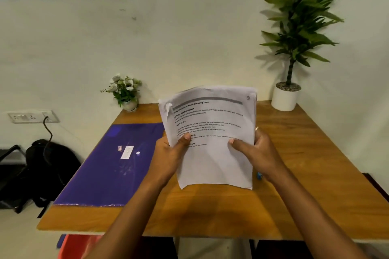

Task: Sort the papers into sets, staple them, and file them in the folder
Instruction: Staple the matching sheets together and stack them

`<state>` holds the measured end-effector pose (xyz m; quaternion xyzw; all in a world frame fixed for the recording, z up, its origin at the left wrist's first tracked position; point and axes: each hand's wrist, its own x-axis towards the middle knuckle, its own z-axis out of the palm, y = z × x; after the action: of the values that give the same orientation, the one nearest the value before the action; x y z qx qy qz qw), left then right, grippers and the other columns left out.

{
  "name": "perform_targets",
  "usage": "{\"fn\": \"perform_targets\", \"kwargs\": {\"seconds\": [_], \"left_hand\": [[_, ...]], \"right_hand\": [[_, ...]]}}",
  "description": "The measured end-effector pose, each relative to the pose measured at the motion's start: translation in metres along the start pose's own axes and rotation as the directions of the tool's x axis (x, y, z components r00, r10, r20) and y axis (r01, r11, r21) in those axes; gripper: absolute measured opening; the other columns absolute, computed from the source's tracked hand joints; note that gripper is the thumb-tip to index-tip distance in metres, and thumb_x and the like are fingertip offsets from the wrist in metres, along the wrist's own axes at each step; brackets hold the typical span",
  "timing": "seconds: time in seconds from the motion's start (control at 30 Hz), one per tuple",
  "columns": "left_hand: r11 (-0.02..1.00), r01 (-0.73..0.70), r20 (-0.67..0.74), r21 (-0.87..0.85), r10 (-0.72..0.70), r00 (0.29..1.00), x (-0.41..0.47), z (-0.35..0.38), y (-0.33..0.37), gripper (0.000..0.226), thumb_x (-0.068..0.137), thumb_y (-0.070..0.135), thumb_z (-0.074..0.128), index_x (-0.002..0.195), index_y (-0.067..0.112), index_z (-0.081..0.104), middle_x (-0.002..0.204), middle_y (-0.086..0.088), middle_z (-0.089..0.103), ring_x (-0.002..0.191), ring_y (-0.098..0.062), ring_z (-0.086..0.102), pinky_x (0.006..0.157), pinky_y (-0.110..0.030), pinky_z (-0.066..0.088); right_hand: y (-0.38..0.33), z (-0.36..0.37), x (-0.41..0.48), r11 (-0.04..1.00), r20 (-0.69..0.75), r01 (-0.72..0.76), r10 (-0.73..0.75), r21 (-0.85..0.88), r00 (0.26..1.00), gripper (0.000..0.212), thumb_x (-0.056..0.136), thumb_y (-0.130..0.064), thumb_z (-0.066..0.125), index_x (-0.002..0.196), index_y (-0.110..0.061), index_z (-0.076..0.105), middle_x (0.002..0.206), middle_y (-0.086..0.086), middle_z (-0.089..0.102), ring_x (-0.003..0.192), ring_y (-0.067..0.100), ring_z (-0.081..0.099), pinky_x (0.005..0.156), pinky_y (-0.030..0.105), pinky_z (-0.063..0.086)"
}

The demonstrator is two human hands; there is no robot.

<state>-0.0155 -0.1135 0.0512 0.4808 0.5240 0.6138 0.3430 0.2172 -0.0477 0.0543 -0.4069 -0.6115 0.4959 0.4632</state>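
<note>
A stack of printed white papers point(212, 120) is held up above the middle of the wooden table point(294, 174), its top sheet facing me. My left hand point(170, 153) grips the stack's left edge, thumb on the front. My right hand point(255, 151) grips the right edge, thumb across the page. A purple folder point(105, 166) lies flat on the table's left half. A small blue object point(259, 175), mostly hidden behind my right wrist, sits on the table; I cannot tell what it is.
A small flower pot point(126, 92) stands at the table's back left and a tall plant in a white pot point(286, 96) at the back right. A black bag point(44, 166) sits on the floor to the left. The wall lies just behind the table.
</note>
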Motion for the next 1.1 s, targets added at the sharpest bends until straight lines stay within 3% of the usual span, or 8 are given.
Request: {"fn": "perform_targets", "kwargs": {"seconds": [0.1, 0.23, 0.37, 0.47, 0.67, 0.83, 1.03, 1.1], "left_hand": [[1.0, -0.013, -0.022, 0.006, 0.014, 1.0, 0.0, 0.008, 0.001, 0.034, 0.095, 0.025, 0.067, 0.125, 0.009, 0.067, 0.106, 0.007, 0.078, 0.099, -0.015, 0.075, 0.073, -0.023, 0.059], [0.999, -0.039, -0.039, -0.006, 0.039, 0.999, -0.001, 0.01, 0.012, 0.014, 0.097, 0.018, 0.065, 0.109, 0.019, 0.071, 0.1, 0.011, 0.079, 0.093, -0.013, 0.076, 0.071, -0.024, 0.06], [0.999, -0.052, -0.04, 0.008, 0.052, 0.998, -0.005, 0.007, 0.011, 0.011, 0.096, 0.02, 0.066, 0.106, 0.022, 0.07, 0.096, 0.017, 0.078, 0.091, -0.008, 0.075, 0.068, -0.02, 0.058], [1.0, 0.011, -0.054, 0.02, -0.01, 0.999, -0.018, 0.01, -0.01, 0.039, 0.087, 0.038, 0.07, 0.12, 0.017, 0.066, 0.1, 0.015, 0.077, 0.095, -0.011, 0.074, 0.067, -0.02, 0.059], [1.0, 0.003, -0.072, 0.015, -0.002, 0.997, -0.025, 0.004, -0.012, 0.045, 0.089, 0.039, 0.069, 0.126, 0.015, 0.064, 0.11, 0.004, 0.076, 0.1, -0.013, 0.074, 0.073, -0.026, 0.061], [0.997, 0.083, -0.051, 0.007, -0.082, 0.995, -0.037, 0.007, -0.023, 0.016, 0.096, 0.026, 0.067, 0.11, 0.032, 0.063, 0.093, 0.02, 0.076, 0.093, -0.003, 0.074, 0.067, -0.019, 0.059], [0.995, 0.087, -0.054, -0.044, -0.089, 0.995, -0.041, 0.005, -0.025, 0.019, 0.098, 0.019, 0.064, 0.116, 0.024, 0.063, 0.096, 0.02, 0.077, 0.094, -0.003, 0.074, 0.068, -0.018, 0.058], [0.995, 0.1, -0.054, -0.031, -0.101, 0.993, -0.045, 0.004, -0.029, 0.02, 0.099, 0.018, 0.064, 0.116, 0.028, 0.061, 0.095, 0.024, 0.076, 0.095, -0.001, 0.073, 0.067, -0.017, 0.058]], "right_hand": [[-0.003, -0.002, 0.0, 1.0, -0.001, 0.014, -0.014, -0.015, 1.0, 0.017, 0.093, -0.029, 0.072, 0.108, -0.033, 0.065, 0.098, -0.021, 0.075, 0.092, 0.002, 0.072, 0.071, 0.021, 0.058], [-0.009, 0.002, -0.004, 0.997, 0.001, 0.071, -0.071, -0.003, 0.997, 0.009, 0.096, -0.027, 0.065, 0.102, -0.034, 0.067, 0.091, -0.026, 0.074, 0.09, -0.002, 0.071, 0.068, 0.015, 0.056], [0.002, 0.007, -0.01, 0.997, -0.037, 0.072, -0.071, 0.01, 0.997, 0.012, 0.096, -0.028, 0.066, 0.107, -0.031, 0.069, 0.1, -0.013, 0.076, 0.094, 0.007, 0.073, 0.074, 0.025, 0.061], [0.029, 0.012, -0.017, 0.993, -0.063, -0.02, 0.013, -0.113, 0.998, 0.012, 0.096, -0.038, 0.067, 0.105, -0.032, 0.07, 0.101, -0.011, 0.076, 0.099, 0.015, 0.072, 0.082, 0.039, 0.061], [0.027, 0.014, -0.023, 0.992, -0.102, -0.027, 0.014, -0.126, 0.995, 0.012, 0.095, -0.038, 0.067, 0.104, -0.031, 0.071, 0.102, -0.01, 0.075, 0.098, 0.017, 0.071, 0.083, 0.042, 0.06], [0.046, 0.021, -0.034, 0.985, -0.091, -0.071, 0.057, -0.155, 0.994, 0.029, 0.099, -0.029, 0.063, 0.126, -0.019, 0.063, 0.108, -0.014, 0.066, 0.109, 0.017, 0.062, 0.085, 0.028, 0.05], [0.046, 0.023, -0.037, 0.987, -0.089, -0.08, 0.068, -0.14, 0.994, 0.021, 0.101, -0.027, 0.06, 0.12, -0.027, 0.055, 0.1, -0.025, 0.056, 0.091, -0.004, 0.054, 0.073, 0.014, 0.043], [0.05, 0.025, -0.04, 0.985, -0.078, -0.094, 0.083, -0.147, 0.993, 0.022, 0.1, -0.029, 0.06, 0.121, -0.029, 0.052, 0.103, -0.021, 0.057, 0.095, -0.002, 0.054, 0.078, 0.019, 0.045]]}}
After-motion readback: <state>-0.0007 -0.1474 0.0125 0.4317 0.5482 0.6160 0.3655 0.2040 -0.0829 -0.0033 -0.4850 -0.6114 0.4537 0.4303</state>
